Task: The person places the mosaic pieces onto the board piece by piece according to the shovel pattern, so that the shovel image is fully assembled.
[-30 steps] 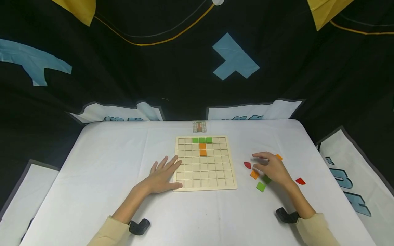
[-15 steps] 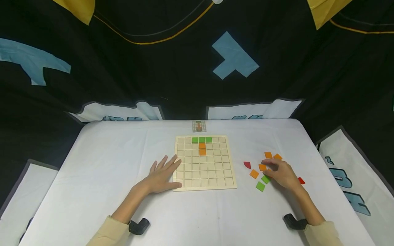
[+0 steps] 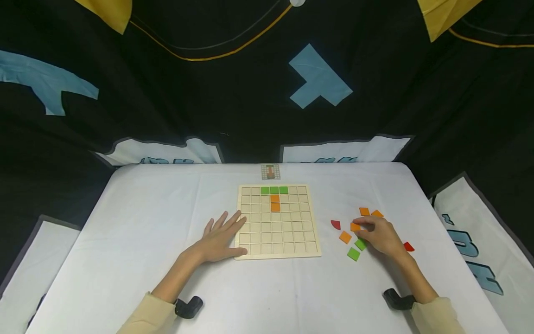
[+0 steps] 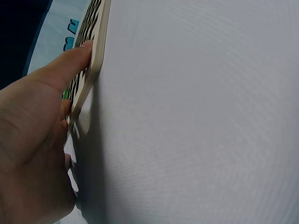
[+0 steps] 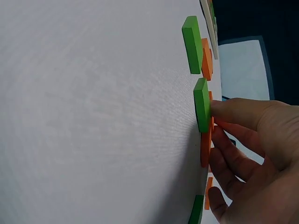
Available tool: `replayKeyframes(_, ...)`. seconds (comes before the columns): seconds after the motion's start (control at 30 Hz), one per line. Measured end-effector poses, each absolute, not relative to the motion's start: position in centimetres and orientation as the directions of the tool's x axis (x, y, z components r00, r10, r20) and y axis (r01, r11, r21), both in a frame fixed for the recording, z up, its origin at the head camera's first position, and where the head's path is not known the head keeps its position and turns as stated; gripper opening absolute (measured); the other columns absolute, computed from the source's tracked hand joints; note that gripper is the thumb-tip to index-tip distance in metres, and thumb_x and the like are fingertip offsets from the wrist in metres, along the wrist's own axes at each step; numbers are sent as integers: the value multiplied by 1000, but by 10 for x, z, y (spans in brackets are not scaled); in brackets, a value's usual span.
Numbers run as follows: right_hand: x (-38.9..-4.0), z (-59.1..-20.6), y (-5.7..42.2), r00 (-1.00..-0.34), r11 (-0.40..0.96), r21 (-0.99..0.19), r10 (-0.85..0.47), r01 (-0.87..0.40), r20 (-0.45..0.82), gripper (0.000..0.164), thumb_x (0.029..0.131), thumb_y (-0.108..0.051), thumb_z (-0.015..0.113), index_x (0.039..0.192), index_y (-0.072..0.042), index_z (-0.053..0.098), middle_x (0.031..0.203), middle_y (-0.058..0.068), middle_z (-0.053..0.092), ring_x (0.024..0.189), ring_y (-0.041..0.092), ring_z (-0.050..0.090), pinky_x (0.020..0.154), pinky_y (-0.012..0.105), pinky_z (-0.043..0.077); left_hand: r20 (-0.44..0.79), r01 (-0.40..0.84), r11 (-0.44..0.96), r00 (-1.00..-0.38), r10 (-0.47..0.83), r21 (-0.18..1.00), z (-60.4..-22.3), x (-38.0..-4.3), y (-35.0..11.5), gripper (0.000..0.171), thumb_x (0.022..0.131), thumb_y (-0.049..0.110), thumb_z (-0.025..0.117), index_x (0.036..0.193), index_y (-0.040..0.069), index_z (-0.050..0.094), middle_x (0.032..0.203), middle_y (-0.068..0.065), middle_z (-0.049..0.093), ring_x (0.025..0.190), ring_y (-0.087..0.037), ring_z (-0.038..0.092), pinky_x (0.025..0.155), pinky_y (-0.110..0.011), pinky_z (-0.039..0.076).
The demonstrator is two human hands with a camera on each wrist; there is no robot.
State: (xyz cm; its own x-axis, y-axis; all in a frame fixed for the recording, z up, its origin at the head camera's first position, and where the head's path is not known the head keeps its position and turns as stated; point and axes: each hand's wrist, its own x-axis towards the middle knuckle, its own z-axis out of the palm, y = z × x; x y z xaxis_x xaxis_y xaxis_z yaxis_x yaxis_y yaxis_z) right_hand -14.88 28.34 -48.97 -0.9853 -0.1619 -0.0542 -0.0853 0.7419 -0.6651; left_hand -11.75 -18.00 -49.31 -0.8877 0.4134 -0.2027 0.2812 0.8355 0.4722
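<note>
A pale wooden grid board point(image 3: 292, 236) lies on the white table, with three green square tiles point(image 3: 274, 190) in its far row and two orange square tiles point(image 3: 275, 202) below the middle one. My left hand point(image 3: 219, 241) rests spread on the board's left edge, thumb at the near corner. To the board's right, my right hand point(image 3: 380, 235) pinches an orange square tile point(image 3: 355, 227) between thumb and index finger. Close beside it lie a green tile point(image 5: 202, 105) and a second green tile point(image 3: 353, 254). My palm hides part of the pile.
Further orange tiles point(image 3: 345, 237) lie around the right hand. One red quarter-round piece point(image 3: 335, 224) is left of it, another point(image 3: 409, 247) by the wrist. A small pattern card point(image 3: 270, 172) lies beyond the board. A black curtain point(image 3: 250, 102) hangs behind the table.
My right hand has shifted right and toward me over the loose tiles, its thumb and index finger coming around an orange tile. The left hand stays on the board.
</note>
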Motion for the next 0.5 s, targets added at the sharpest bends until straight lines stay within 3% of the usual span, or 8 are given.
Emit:
replayKeyframes(0.27,-152,-486,276,-985,750,-654,-167,-102,-37,29,91,-9,72,118,1,71,117,19,68,114,38,55,96,56,46,-201,286,833,-885,419,474,-493,-118,-180,92,88,58,66,157,9,31,165,-13,16,150,-43,3,112,-69,0)
replayKeyframes(0.5,-160,-481,257,-973,714,-672,-225,-196,45,26,89,-6,73,114,1,74,113,14,71,108,34,61,90,51,49,-201,283,833,-887,416,476,-493,-118,-180,92,88,59,66,157,9,31,165,-13,16,149,-43,3,112,-69,0)
